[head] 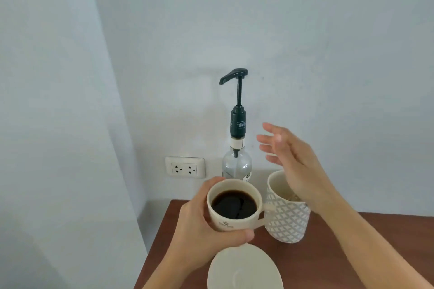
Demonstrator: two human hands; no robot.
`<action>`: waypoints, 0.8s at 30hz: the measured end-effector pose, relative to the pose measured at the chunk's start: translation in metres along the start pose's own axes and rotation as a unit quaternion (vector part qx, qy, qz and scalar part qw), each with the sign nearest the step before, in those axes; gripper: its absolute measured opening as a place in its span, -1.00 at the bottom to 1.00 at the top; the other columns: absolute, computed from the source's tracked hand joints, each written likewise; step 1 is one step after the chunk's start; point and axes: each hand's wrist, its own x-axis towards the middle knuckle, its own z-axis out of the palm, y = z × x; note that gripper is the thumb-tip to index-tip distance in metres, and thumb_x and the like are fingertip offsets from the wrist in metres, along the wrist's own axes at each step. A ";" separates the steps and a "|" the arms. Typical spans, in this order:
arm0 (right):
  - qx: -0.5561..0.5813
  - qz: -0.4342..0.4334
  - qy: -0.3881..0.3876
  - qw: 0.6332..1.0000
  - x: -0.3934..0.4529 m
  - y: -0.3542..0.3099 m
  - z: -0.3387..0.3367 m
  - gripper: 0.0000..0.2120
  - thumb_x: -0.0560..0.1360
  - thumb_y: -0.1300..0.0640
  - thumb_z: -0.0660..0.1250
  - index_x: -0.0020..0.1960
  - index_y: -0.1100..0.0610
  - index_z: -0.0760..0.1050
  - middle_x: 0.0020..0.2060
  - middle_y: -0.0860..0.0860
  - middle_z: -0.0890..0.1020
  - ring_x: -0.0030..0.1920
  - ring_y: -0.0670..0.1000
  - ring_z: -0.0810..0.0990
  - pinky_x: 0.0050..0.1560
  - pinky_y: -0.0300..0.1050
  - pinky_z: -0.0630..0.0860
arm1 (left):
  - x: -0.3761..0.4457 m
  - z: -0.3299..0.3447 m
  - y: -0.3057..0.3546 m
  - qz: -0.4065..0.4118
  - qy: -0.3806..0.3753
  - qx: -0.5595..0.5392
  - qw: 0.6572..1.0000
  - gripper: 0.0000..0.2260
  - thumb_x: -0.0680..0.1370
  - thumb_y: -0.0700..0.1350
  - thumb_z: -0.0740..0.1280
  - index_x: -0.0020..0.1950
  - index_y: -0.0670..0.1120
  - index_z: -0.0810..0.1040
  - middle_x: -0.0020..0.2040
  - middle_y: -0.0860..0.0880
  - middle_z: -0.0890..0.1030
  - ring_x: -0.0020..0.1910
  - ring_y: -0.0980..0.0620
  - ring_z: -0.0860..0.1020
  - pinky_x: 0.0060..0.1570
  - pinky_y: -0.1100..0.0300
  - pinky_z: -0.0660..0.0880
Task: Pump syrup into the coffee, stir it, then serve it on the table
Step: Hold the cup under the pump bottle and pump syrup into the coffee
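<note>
Coffee cup (234, 205) sits gripped in your left hand (202, 223), lifted above the saucer (244, 270), before the syrup bottle (237, 143). Your right hand (291, 162) hovers open, fingers spread, over the patterned mug (287, 216).

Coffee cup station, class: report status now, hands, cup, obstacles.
Left hand grips white coffee cup, lifted. Right hand open, near clear syrup pump bottle. Patterned mug beside cup.

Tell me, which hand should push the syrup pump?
The right hand. It is open and free, raised beside the syrup bottle, below the pump head. The left hand is busy holding the coffee cup.
</note>
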 end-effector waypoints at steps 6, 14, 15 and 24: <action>0.005 -0.035 0.038 0.999 0.102 -0.045 0.010 -0.61 0.65 -0.15 0.02 0.44 -0.12 0.32 0.16 0.04 0.60 0.04 0.05 0.68 0.14 -0.05 0.58 | 0.043 -0.032 0.028 0.015 0.032 -0.020 0.999 -0.26 0.06 0.11 0.63 0.23 0.21 0.53 0.04 0.21 0.71 0.04 0.22 0.66 -0.09 0.37 0.58; 0.096 -0.036 -0.005 0.995 0.134 -0.049 0.036 -0.57 0.65 -0.18 -0.03 0.24 0.04 0.47 -0.06 0.26 0.70 -0.09 0.25 0.73 0.04 0.16 0.63 | 0.096 -0.059 0.049 0.011 0.068 -0.045 0.997 -0.24 0.00 0.19 0.62 0.19 0.19 0.56 -0.01 0.21 0.70 -0.11 0.28 0.65 -0.25 0.30 0.59; 0.112 -0.040 0.001 0.993 0.134 -0.048 0.039 -0.57 0.66 -0.17 -0.03 0.20 0.08 0.48 -0.07 0.29 0.69 -0.12 0.26 0.73 0.01 0.17 0.64 | 0.100 -0.060 0.051 0.010 0.072 -0.045 0.996 -0.24 0.00 0.20 0.62 0.19 0.21 0.56 -0.02 0.22 0.70 -0.12 0.29 0.64 -0.23 0.30 0.58; 0.152 -0.122 0.124 0.973 0.143 -0.038 0.061 -0.74 0.65 0.06 0.17 -0.12 0.20 0.44 -0.43 0.01 0.56 -0.35 0.14 0.64 -0.36 -0.12 0.51 | 0.125 -0.064 0.066 0.016 0.074 -0.052 0.996 -0.24 0.00 0.20 0.61 0.19 0.20 0.56 0.03 0.17 0.71 -0.07 0.25 0.67 -0.14 0.32 0.59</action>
